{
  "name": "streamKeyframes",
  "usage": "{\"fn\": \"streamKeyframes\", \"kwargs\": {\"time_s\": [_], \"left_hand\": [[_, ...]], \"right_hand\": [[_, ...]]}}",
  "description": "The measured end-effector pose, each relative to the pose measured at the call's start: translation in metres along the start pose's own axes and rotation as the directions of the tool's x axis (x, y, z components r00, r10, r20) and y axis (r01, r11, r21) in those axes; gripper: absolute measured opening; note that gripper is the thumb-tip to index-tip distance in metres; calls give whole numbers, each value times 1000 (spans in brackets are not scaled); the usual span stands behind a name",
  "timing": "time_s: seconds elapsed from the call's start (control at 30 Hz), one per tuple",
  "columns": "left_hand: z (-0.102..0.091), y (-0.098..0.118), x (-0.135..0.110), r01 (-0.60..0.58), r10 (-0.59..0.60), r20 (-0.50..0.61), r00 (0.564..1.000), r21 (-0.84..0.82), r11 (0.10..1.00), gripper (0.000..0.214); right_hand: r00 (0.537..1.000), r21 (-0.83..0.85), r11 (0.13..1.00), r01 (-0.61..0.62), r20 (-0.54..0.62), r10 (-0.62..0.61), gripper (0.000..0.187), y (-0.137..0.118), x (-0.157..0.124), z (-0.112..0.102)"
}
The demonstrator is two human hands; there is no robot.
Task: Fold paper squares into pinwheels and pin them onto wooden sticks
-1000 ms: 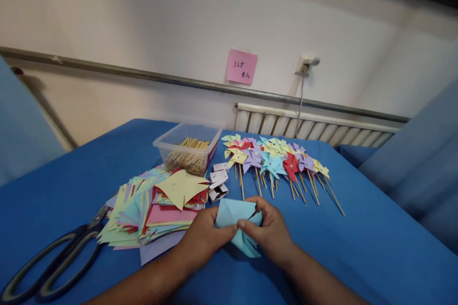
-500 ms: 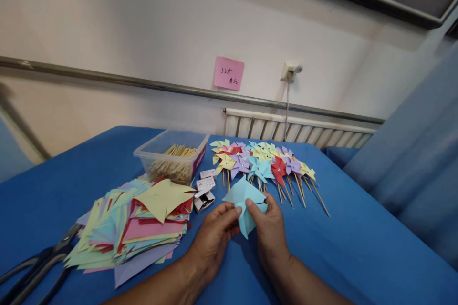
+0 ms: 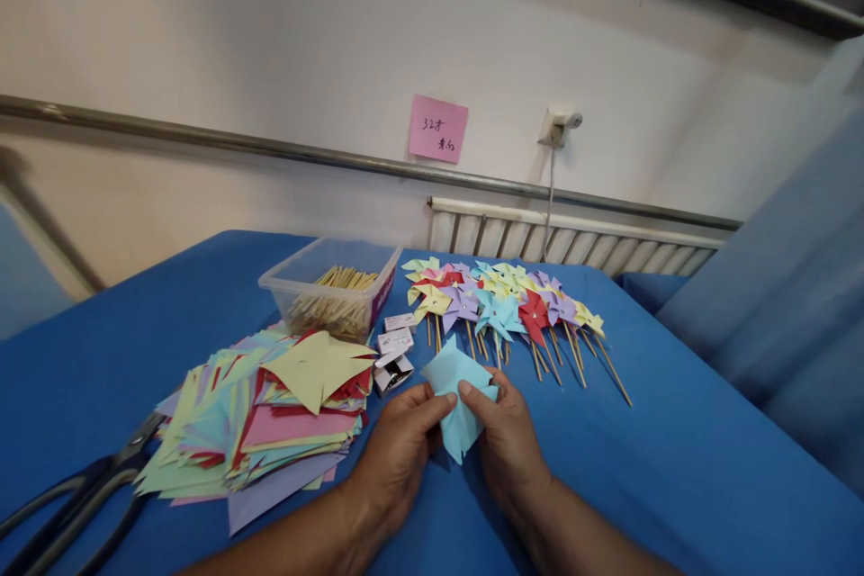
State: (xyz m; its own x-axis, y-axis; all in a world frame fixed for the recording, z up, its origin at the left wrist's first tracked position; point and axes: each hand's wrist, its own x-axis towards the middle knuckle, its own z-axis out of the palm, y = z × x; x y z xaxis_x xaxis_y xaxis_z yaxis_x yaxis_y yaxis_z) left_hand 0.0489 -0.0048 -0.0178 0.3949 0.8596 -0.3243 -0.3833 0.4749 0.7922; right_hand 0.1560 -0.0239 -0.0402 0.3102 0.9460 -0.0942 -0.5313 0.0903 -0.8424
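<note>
Between my two hands is a light blue paper square with slits cut in it, its flaps partly bent, held above the blue table cover. My left hand pinches its left side, the thumb lying near the centre. On the right side my right hand grips it, thumb pressed near the middle and fingers behind. The fingers behind the paper are mostly hidden. A stack of coloured cut paper lies left of my hands, a pale yellow sheet on top. Just beyond my left hand stands a small open box with dark bits inside.
Finished paper pinwheels on sticks lie in a group behind my hands. A clear plastic tub of thin sticks stands behind the paper stack. Large scissors rest at the left. A radiator and a metal rail run along the wall.
Both hands keep hold of the blue paper. Its lower flap has shifted and its shape looks slightly narrower. The camera view has moved a little, so everything sits slightly further right.
</note>
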Motion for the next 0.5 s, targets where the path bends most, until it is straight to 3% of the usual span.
{"fn": "streamKeyframes", "kwargs": {"time_s": [0.13, 0.3, 0.37, 0.5], "left_hand": [[-1, 4, -2, -2, 2, -16, 1000, -4, 1000, 15], [-5, 24, -4, 23, -26, -20, 999, -100, 995, 15], [-6, 31, -5, 32, -37, -37, 999, -142, 989, 18], [-9, 34, -5, 24, -27, -19, 999, -184, 983, 24]], "right_hand": [[999, -63, 998, 12, 50, -9, 40, -3, 0, -2], [965, -258, 936, 240, 169, -201, 53, -6, -3, -8], [915, -368, 848, 382, 282, -290, 56, -8, -7, -8], [784, -558, 552, 619, 468, -407, 44, -14, -14, -6]]}}
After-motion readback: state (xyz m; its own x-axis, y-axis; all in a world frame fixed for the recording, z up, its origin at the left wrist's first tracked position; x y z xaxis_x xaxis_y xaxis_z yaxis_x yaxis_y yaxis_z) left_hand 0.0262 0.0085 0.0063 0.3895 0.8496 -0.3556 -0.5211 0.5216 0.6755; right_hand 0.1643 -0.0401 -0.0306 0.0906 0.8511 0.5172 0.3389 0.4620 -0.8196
